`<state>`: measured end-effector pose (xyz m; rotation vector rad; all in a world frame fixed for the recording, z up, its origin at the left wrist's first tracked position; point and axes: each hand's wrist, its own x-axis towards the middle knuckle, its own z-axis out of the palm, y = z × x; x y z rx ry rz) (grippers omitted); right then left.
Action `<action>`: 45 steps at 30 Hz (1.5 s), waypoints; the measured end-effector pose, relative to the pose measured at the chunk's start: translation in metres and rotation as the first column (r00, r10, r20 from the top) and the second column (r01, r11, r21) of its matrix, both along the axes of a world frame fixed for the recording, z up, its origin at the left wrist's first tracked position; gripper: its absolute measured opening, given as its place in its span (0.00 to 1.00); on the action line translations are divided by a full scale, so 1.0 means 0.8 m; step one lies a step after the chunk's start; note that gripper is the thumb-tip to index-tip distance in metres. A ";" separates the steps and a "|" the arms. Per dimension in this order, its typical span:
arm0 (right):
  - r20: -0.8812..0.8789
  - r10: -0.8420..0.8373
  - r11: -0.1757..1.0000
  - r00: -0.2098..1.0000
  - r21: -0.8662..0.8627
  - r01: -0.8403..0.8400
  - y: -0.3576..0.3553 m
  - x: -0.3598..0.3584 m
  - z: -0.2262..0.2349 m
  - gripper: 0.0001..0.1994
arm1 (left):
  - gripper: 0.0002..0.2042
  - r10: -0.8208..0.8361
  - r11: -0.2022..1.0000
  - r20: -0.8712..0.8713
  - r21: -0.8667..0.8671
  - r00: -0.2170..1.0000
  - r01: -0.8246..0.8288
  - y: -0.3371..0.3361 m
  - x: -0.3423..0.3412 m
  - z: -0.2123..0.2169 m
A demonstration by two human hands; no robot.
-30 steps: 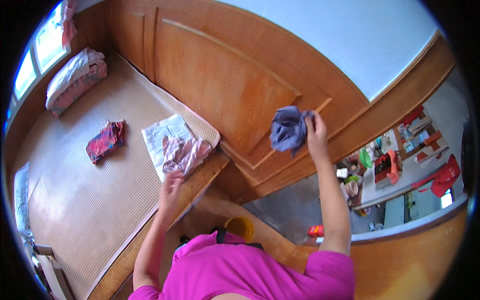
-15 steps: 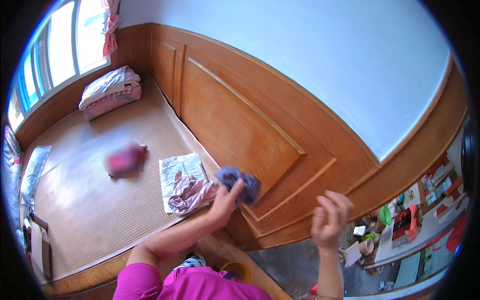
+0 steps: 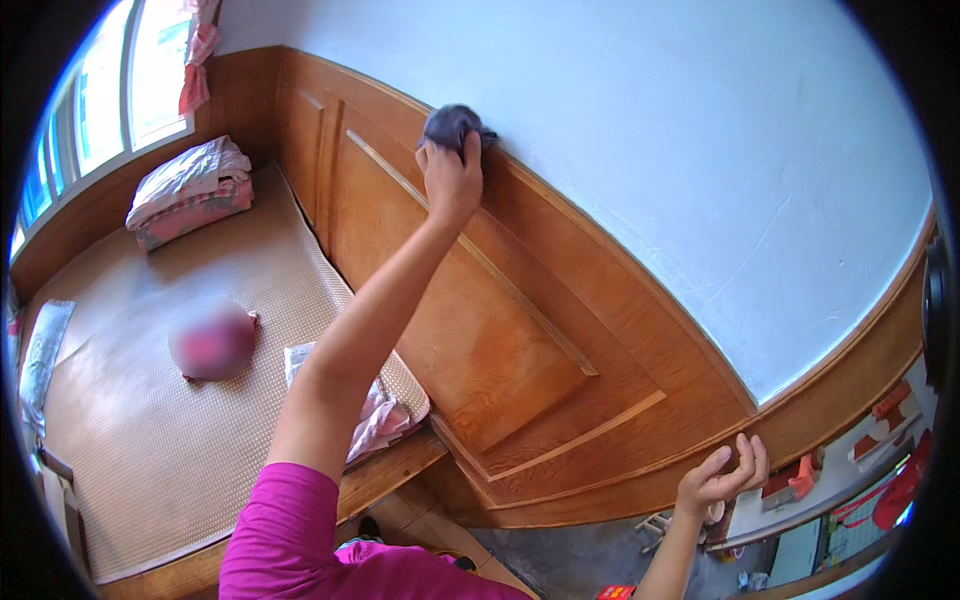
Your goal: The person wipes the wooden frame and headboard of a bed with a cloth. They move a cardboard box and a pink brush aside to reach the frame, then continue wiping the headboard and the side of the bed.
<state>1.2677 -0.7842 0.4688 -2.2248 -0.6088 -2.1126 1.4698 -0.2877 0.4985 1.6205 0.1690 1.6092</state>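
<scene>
Nearest, the right hand (image 3: 722, 482) is empty, fingers loosely curled. Farther up, the left hand (image 3: 453, 183) has risen, grasping a crumpled dark-grey fabric cloth (image 3: 450, 125), so the cloth, just beyond its fingers, now reaches the glossy brown wooden panelling's (image 3: 475, 345) top edge.

One mat (image 3: 180, 470); on it, one bedding stack (image 3: 192, 195), one blurred red bundle (image 3: 212, 345), one pink cloth (image 3: 378, 426); beyond it, one curtain (image 3: 198, 72); right of it, two hands (image 3: 452, 185) (image 3: 720, 482), one dark cloth (image 3: 453, 124)
</scene>
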 end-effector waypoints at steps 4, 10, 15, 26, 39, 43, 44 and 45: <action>-0.005 -0.065 0.997 0.998 -0.038 0.064 0.022 -0.007 0.014 0.12 | 0.14 0.100 0.964 0.099 0.235 0.990 -0.121 -0.046 -0.024 -0.008; -0.012 -0.033 0.998 0.999 -0.046 0.032 0.020 -0.004 0.009 0.11 | 0.21 -0.085 0.904 0.065 0.425 0.994 0.049 -0.158 -0.104 -0.007; -0.055 0.064 0.998 0.996 0.000 -0.064 0.020 -0.008 0.006 0.10 | 0.27 -0.445 0.732 -0.042 0.559 0.894 0.391 -0.266 -0.166 0.016; 0.020 -0.098 0.995 0.995 -0.034 0.099 -0.035 -0.019 0.002 0.14 | 0.13 0.051 0.954 -0.001 0.295 0.999 -0.049 -0.129 -0.084 0.024; 0.048 -0.033 0.999 0.998 -0.024 0.034 -0.046 -0.014 -0.010 0.08 | 0.19 -0.270 0.695 0.048 0.701 0.962 0.160 -0.395 -0.213 0.038; 0.063 -0.029 1.000 0.998 -0.001 0.029 -0.050 -0.011 -0.016 0.08 | 0.25 -0.649 0.620 -0.074 0.526 0.757 0.583 -0.412 -0.245 0.046; 0.058 -0.036 0.999 0.998 -0.020 0.037 -0.053 -0.013 -0.014 0.08 | 0.26 -0.734 0.577 -0.036 0.493 0.678 0.651 -0.405 -0.251 0.044; 0.054 -0.034 0.999 0.998 -0.024 0.036 -0.058 -0.014 -0.014 0.09 | 0.27 -0.808 0.524 0.007 0.463 0.589 0.715 -0.403 -0.254 0.041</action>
